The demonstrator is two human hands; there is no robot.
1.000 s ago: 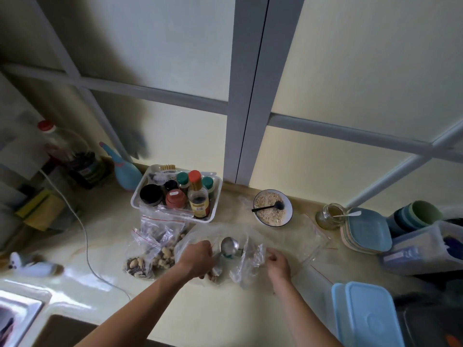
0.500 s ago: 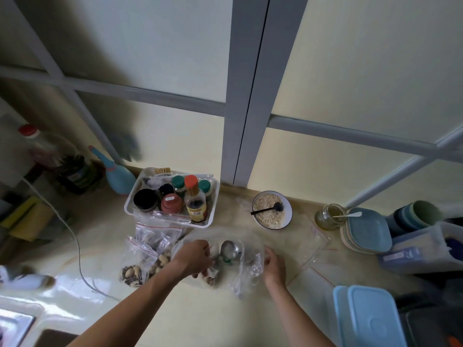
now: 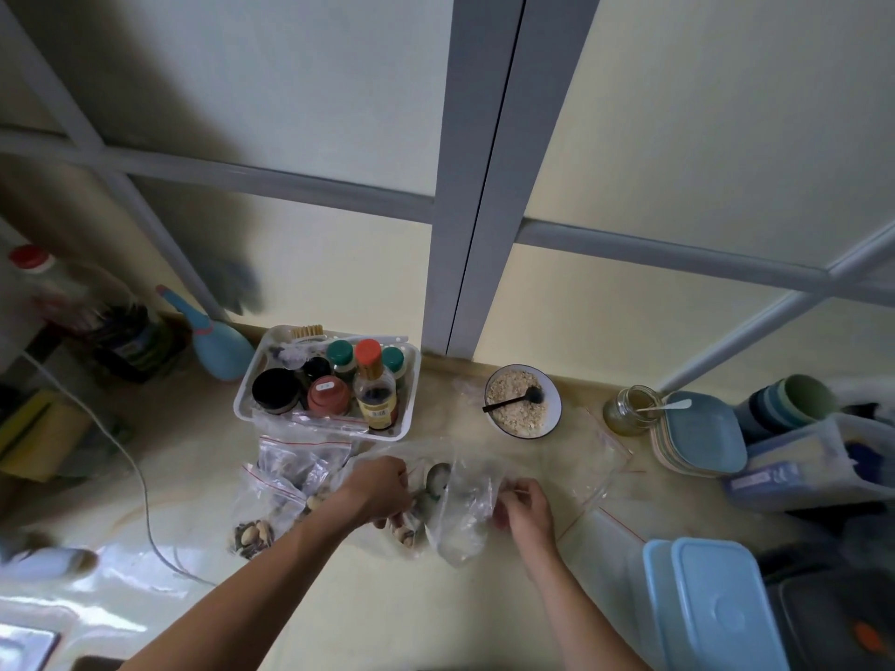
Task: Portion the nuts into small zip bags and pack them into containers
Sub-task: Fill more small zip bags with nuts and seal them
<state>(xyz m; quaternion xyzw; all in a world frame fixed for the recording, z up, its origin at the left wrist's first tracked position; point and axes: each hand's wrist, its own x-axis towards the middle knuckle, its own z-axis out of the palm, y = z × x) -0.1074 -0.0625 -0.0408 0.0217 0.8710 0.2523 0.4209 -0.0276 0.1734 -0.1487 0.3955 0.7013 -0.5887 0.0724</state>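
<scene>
Just in front of the white basket [image 3: 411, 380] of condiment jars, I have both hands down on the pale counter [image 3: 339, 598], working a clear plastic bag [image 3: 460, 520]. My left hand [image 3: 375, 491] is curled around the handle of a metal scoop [image 3: 436, 477], whose bowl sits inside the bag's mouth. My right hand [image 3: 525, 506] pinches the bag's edge, holding it up on the side away from the basket. A few nuts [image 3: 404, 527] show through the plastic below my left hand.

Left of that bag, still in front of the basket, lie small zip bags [image 3: 271, 506] with red seal strips; the nearest one holds nuts and dark striped seeds. Inside the basket, a bottle [image 3: 375, 399] with a red cap carries a yellow label, but its print is too small for me to read, and the other lids show no writing I can make out.

Right of the basket stands a bowl [image 3: 523, 401] of pale flakes with a black spoon in it, then a small glass jar [image 3: 629, 411] with a white spoon. Farther right, stacked blue plates [image 3: 702, 433]. Toward me from those, well right of the basket, blue-lidded containers [image 3: 717, 607] sit at the counter's near edge.
</scene>
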